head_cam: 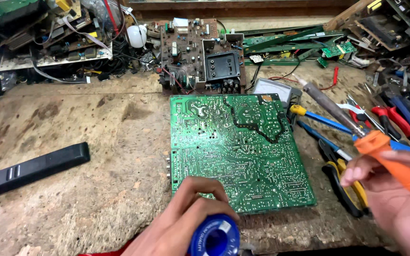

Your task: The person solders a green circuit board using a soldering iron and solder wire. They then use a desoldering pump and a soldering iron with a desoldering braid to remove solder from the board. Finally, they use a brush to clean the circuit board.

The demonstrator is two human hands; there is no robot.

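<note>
On the worn wooden surface (96, 156) lay a large green circuit board (238, 151), solder side up, roughly in the middle of the view. Over the board's near edge the left hand (186, 227) held a blue spool (214, 235), its grip closed around the spool's rim, fingers curled over the top. At the right side, the right hand (395, 199) had its grip clamped on the orange handle of a soldering iron (357, 130), whose dark metal shaft slanted up and away to the left, its tip raised above the surface just past the board's far right corner. Beneath that hand rested yellow-handled pliers (347, 185), and beside them a blue-handled screwdriver (323, 121) and red-handled cutters (390, 118). Behind the green board stood a brown circuit board (191, 52) crowded with components. A long black remote-like bar (29, 170) lay well apart at the left. Heaps of scrap boards and wires lined the far edge.
</note>
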